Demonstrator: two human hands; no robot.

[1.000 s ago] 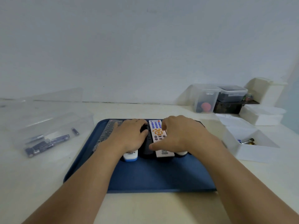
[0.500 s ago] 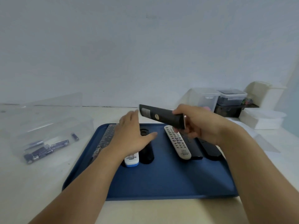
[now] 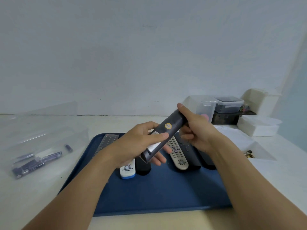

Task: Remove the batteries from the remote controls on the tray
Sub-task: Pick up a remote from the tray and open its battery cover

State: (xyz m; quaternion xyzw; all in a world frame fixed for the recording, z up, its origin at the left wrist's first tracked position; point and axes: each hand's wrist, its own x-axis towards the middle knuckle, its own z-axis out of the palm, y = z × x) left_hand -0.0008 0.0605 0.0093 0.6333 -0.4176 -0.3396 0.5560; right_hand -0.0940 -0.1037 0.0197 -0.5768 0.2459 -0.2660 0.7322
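Above tray (image 3: 149,196): dark grey oblong plastic remote (image 3: 166,131), back side up, tilted.
Left hand (image 3: 139,143): grips remote's near end.
Right hand (image 3: 197,130): grips its far end.

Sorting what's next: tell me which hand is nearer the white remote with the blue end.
Left. The left hand is right above the white remote; the right hand is farther right.

Six remotes (image 3: 166,135), one tray (image 3: 159,193), two hands (image 3: 137,143).
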